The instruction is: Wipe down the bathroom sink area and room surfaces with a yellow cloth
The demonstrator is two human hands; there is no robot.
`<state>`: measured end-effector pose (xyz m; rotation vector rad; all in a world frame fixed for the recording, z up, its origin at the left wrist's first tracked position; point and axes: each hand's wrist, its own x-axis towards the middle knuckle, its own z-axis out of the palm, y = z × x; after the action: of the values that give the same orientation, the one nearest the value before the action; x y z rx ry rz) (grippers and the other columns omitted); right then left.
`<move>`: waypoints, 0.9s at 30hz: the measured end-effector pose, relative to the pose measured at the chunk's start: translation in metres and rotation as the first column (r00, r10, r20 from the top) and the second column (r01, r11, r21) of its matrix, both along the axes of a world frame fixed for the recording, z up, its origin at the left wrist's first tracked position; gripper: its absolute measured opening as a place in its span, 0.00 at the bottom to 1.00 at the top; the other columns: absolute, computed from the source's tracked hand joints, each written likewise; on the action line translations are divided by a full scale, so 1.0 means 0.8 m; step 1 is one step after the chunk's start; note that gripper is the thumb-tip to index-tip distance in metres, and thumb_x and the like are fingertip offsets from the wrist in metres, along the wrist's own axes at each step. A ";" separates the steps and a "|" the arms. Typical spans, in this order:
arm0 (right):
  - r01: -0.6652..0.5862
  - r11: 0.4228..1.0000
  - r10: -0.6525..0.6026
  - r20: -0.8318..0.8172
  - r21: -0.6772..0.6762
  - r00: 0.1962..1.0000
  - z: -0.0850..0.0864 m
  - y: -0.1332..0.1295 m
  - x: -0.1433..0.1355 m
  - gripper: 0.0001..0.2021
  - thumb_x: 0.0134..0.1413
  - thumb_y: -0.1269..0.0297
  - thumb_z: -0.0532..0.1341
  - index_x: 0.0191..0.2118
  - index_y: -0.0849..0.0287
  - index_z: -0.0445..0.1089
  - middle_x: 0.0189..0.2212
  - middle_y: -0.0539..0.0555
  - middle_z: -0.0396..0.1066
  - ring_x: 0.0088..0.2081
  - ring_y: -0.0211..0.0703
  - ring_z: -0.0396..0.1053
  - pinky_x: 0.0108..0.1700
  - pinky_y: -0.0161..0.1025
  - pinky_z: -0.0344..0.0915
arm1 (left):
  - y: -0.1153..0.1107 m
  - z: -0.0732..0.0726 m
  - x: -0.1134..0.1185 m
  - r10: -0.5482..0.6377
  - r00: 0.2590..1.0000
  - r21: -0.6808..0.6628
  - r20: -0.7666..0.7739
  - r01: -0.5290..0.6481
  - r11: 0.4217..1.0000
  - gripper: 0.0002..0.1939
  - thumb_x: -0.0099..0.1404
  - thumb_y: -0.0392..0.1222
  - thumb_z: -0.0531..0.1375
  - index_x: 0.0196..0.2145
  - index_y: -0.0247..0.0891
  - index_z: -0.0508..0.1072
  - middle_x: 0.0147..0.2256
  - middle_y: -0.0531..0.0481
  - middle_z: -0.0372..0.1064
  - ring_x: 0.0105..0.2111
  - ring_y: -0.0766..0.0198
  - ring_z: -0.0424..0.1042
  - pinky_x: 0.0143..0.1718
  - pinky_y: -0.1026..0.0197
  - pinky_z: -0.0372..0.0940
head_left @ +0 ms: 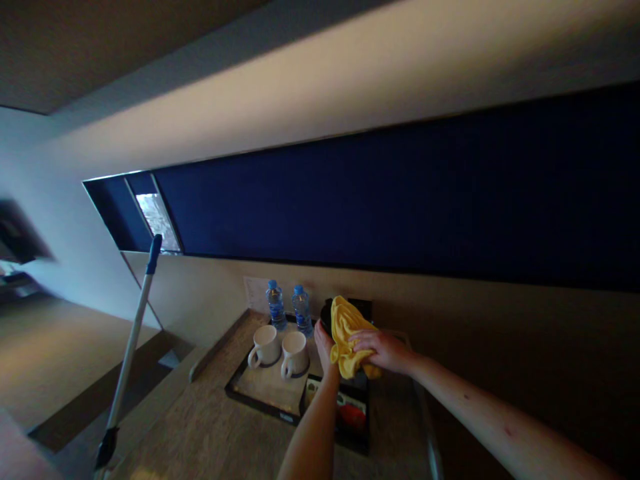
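A crumpled yellow cloth (350, 333) drapes over a dark rounded object (327, 317), probably a kettle, above the back right of the tray. My right hand (384, 349) is closed on the cloth and presses it against that object from the right. On the other side, my left hand (324, 343) grips the dark object, its fingers partly hidden. Much of the object lies behind the cloth. Close to my left hand stand a white mug (295, 353) and a blue-capped water bottle (301, 310).
The black-edged tray (270, 400) sits on a stone-patterned counter (200, 420), with another white mug (265, 345) and bottle (275, 305). A dark box with packets (351, 415) is at its right. A blue-tipped pole (133, 350) leans at the left, under a dark blue wall panel (375, 200).
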<state>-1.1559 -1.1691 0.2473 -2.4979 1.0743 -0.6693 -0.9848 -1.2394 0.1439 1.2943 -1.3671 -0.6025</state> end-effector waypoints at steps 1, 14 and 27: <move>0.005 1.000 -0.005 -0.007 -0.002 1.000 -0.001 0.014 -0.006 0.13 0.57 0.66 0.62 0.45 0.56 0.80 0.55 0.59 0.75 0.62 0.51 0.67 0.66 0.51 0.61 | -0.001 0.002 0.000 0.003 1.000 -0.023 0.008 -0.003 1.000 0.37 0.56 0.36 0.61 0.63 0.25 0.57 0.62 0.26 0.57 0.65 0.45 0.57 0.69 0.50 0.51; 0.570 0.819 -0.544 -0.399 -0.063 0.738 -0.227 0.165 -0.009 0.23 0.62 0.61 0.57 0.61 0.50 0.71 0.65 0.59 0.64 0.68 0.69 0.56 0.67 0.68 0.53 | 0.007 0.009 -0.010 0.037 0.999 -0.057 0.020 -0.036 0.998 0.51 0.45 0.36 0.70 0.63 0.26 0.52 0.61 0.29 0.57 0.63 0.44 0.56 0.68 0.45 0.52; 0.834 0.550 -0.742 -0.482 -0.042 0.465 -0.177 -0.043 -0.017 0.26 0.71 0.60 0.42 0.69 0.53 0.60 0.68 0.60 0.59 0.68 0.63 0.53 0.66 0.60 0.47 | 0.114 -0.012 0.194 -0.235 0.946 0.039 0.225 0.232 0.972 0.41 0.60 0.53 0.61 0.67 0.38 0.55 0.69 0.38 0.48 0.70 0.49 0.47 0.70 0.41 0.51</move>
<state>-1.1695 -1.2037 0.1053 -1.8690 2.4304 -0.1219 -0.8298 -1.1479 0.1342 1.2489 -1.7268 -0.6378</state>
